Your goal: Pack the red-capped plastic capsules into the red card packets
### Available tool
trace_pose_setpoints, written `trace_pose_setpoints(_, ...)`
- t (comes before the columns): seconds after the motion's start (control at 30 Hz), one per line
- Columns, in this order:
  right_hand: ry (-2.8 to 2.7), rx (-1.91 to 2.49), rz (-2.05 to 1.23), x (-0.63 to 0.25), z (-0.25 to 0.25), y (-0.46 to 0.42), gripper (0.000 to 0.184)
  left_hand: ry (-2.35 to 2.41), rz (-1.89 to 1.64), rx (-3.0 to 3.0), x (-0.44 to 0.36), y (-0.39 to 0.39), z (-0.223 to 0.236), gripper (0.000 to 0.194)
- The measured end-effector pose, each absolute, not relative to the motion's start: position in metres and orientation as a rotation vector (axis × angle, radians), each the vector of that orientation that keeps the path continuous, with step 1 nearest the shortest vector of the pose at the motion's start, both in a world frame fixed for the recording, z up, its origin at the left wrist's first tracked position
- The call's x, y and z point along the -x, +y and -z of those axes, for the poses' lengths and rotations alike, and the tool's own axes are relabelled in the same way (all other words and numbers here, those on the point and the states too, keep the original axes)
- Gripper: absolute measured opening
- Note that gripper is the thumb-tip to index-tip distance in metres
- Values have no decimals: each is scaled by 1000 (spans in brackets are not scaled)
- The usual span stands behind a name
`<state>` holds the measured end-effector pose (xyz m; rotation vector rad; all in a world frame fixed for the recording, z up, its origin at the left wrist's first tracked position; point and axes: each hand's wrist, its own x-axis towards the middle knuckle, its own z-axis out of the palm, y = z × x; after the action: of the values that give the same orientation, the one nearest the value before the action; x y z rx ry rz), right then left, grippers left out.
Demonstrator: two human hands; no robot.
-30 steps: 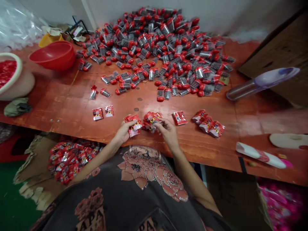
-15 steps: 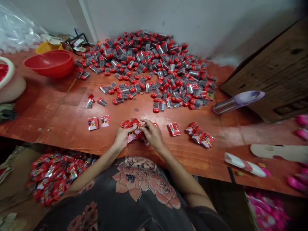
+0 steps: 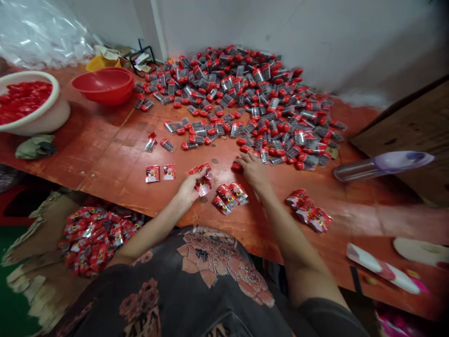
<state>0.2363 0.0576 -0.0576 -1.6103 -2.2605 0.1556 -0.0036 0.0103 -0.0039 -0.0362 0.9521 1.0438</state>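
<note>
The left hand (image 3: 190, 184) grips red packets (image 3: 204, 188). The right hand (image 3: 255, 171) curls at the near edge of heaped tubes (image 3: 224, 91), its grip unclear. Plump packets (image 3: 230, 197) lie between on the table (image 3: 115, 159).

Dim, soft light, pale glare on the tabletop (image 3: 366, 214), dark upper-right corner, blurred, stretched edges

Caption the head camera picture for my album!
Left hand holds red packets; right hand is at the pile of red-capped tubes.
</note>
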Motion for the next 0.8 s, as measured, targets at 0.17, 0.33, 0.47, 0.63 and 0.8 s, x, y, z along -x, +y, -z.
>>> trace_pose_setpoints(0.17,-1784,1563,-557,-190,24,1,37,918,-1111,42,6,10,3,9)
trace_pose_setpoints(0.33,-1617,1408,-800,-146,-7,-51,39,927,-1117,32,-3,7,-1,6)
trace_pose_setpoints(0.47,-1625,1454,-786,-139,-5,-58,43,936,-1154,-14,-10,1,-5,7)
trace_pose_setpoints(0.63,-1589,1317,-1015,-146,-8,-58,47,980,-1263,-143,-11,-8,-11,21)
trace_pose_setpoints(0.8,-1493,1233,-1229,-155,-12,-55,52,962,-1264,-320,-7,-14,-17,30)
